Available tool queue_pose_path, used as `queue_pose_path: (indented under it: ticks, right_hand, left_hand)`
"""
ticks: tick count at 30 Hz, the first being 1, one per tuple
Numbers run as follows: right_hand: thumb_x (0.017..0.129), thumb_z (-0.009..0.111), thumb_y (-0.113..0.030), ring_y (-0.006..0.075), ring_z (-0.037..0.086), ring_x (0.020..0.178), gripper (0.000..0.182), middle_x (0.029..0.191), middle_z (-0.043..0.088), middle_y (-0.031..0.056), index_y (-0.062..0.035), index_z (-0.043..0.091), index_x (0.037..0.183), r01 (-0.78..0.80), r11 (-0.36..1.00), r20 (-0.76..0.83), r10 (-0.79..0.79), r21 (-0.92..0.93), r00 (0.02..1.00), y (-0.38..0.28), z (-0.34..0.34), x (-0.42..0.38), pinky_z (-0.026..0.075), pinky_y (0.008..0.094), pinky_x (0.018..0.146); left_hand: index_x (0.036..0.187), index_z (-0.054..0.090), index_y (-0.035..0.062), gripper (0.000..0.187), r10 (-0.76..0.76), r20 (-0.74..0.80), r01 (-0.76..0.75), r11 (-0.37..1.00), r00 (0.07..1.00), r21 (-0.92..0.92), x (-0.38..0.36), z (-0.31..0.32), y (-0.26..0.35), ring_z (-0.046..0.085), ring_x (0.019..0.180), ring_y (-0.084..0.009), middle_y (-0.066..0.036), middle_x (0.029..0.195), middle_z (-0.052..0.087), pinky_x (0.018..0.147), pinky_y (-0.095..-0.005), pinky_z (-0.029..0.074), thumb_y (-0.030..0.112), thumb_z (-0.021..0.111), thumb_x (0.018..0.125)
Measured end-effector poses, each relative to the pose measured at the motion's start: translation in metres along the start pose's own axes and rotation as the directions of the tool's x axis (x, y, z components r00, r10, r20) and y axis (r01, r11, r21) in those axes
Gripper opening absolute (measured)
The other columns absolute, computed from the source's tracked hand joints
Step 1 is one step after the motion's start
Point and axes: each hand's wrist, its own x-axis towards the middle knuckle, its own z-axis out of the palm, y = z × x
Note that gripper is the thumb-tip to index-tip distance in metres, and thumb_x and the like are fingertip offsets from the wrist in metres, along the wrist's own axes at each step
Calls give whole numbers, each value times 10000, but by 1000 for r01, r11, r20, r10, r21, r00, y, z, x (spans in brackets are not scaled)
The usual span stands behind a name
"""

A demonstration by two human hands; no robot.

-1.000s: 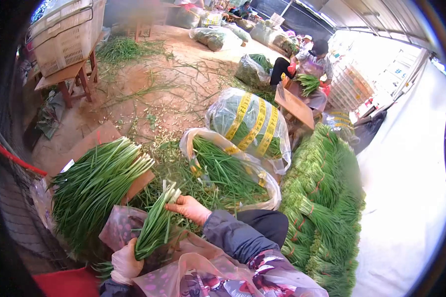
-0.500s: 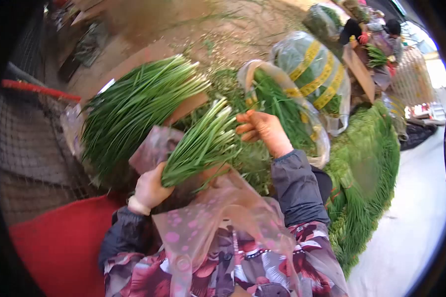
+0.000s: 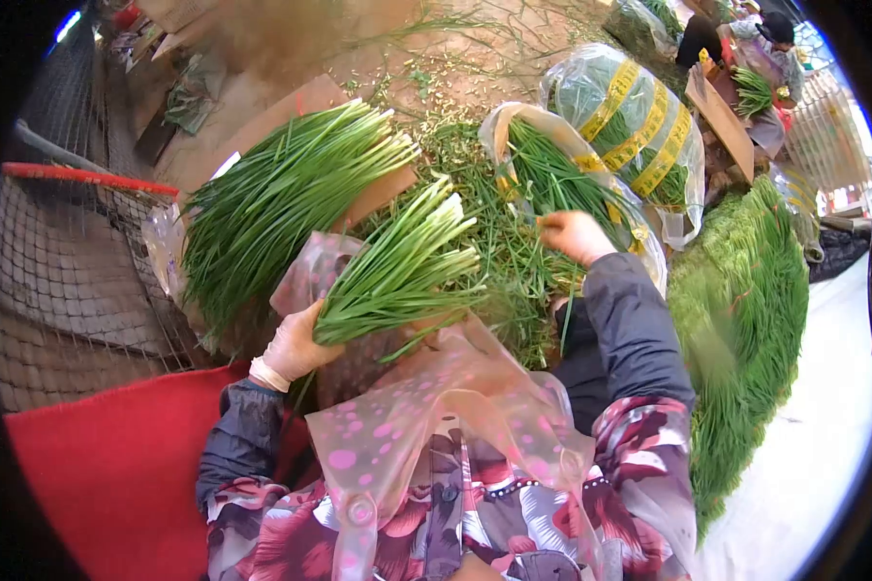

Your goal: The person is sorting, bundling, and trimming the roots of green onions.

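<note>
In the head view, my left hand (image 3: 298, 344), in a thin pale glove, is closed round the leafy end of a bunch of chives (image 3: 402, 257). The pale cut ends fan out up and to the right. My right hand (image 3: 579, 237) is away from the bunch, beside an open plastic bag (image 3: 502, 126) of loose chives (image 3: 552, 174). Its thumb and fingers are pinched together, and what they hold, if anything, is too small to make out. To the left of the bunch, a larger pile of chives (image 3: 291, 194) lies on cardboard (image 3: 383, 194).
Trimmed leaves (image 3: 494, 261) litter the ground before me. A full bag with yellow tape (image 3: 630, 126) stands behind the open bag. Stacked chives (image 3: 746, 339) line the right side. Wire mesh (image 3: 77, 290) and red cloth (image 3: 126, 465) lie left. Another person (image 3: 756, 58) sits at far right.
My right hand has moved right, from the bunch's pale ends toward the open bag. My left hand keeps hold of the bunch in nearly the same place. The whole view has shifted slightly.
</note>
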Motion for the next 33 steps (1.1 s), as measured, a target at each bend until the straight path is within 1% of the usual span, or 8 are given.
queue_pose_path:
  ticks: [5, 8, 15, 16, 18, 23, 26, 33]
  right_hand:
    - [880, 651, -328, 239, 420, 1304, 818, 1458, 376, 169, -99, 174, 1504, 10, 476, 113, -230, 880, 966, -50, -11, 6, 389, 415, 1039]
    - [879, 624, -209, 218, 517, 1210, 413, 1323, 543, 113, -49, 573, 1256, 575, 681, -117, -594, 454, 796, -96, 12, 9, 414, 350, 1021]
    - [773, 754, -374, 117, 554, 597, 313, 698, 615, 24, -77, 690, 845, 15, 642, -72, 63, 767, 995, -118, -3, -32, 476, 293, 541]
    - [771, 739, -339, 113, 498, 539, 289, 680, 594, 12, -78, 688, 886, 611, 634, -675, -184, 474, 714, -67, 31, 7, 412, 281, 473]
    - [841, 681, -230, 67, 357, 439, 237, 673, 588, -3, -21, 654, 950, 302, 83, -297, 542, 950, 786, -28, -31, -30, 275, 251, 399]
    - [887, 665, -367, 164, 601, 852, 434, 939, 657, 81, -60, 619, 1191, 43, 195, -58, 75, 980, 995, -50, -10, -55, 506, 329, 739]
    - [925, 613, -294, 163, 594, 910, 287, 968, 669, 65, -32, 686, 1018, 505, 737, -474, -281, 450, 834, -42, 51, -22, 479, 310, 809]
    - [885, 677, -329, 74, 495, 515, 320, 739, 638, 25, -21, 657, 966, 336, 308, -435, 353, 890, 828, -23, 19, -8, 395, 243, 444]
  left_hand:
    - [1154, 582, 43, 520, 153, 23, -153, 946, 988, 285, -2, 1, 4, 641, 900, -372, -228, 921, 652, 737, -415, 510, 175, 748, 679]
    - [1103, 624, 45, 453, 251, 83, -264, 935, 964, 239, -6, 6, 33, 659, 849, -366, -209, 887, 665, 715, -415, 524, 218, 759, 706]
    - [1197, 590, 29, 546, 12, 255, 26, 989, 967, -146, -14, 20, 50, 631, 934, -121, -73, 1023, 693, 854, -300, 489, 122, 770, 689]
    - [1212, 578, 17, 561, 11, 304, 67, 968, 952, -243, -16, 23, 33, 622, 966, -132, -66, 1070, 677, 875, -299, 480, 90, 768, 689]
    - [1227, 565, 5, 577, 20, 352, 103, 939, 936, -328, -16, 20, 26, 613, 998, -143, -60, 1117, 661, 895, -298, 470, 59, 766, 689]
    - [1251, 548, 4, 610, -51, 379, 295, 727, 924, -621, -8, 31, 67, 619, 876, -140, -58, 1122, 639, 729, -280, 502, -31, 729, 670]
    - [1247, 550, 26, 563, -72, 411, 342, 692, 909, -635, 2, 29, 108, 534, 558, -111, -49, 823, 614, 484, -246, 412, -5, 684, 701]
    - [1074, 594, 50, 348, -182, 416, 433, 618, 891, -656, 1, 53, 88, 551, 557, -108, -25, 753, 599, 466, -245, 418, -5, 684, 742]
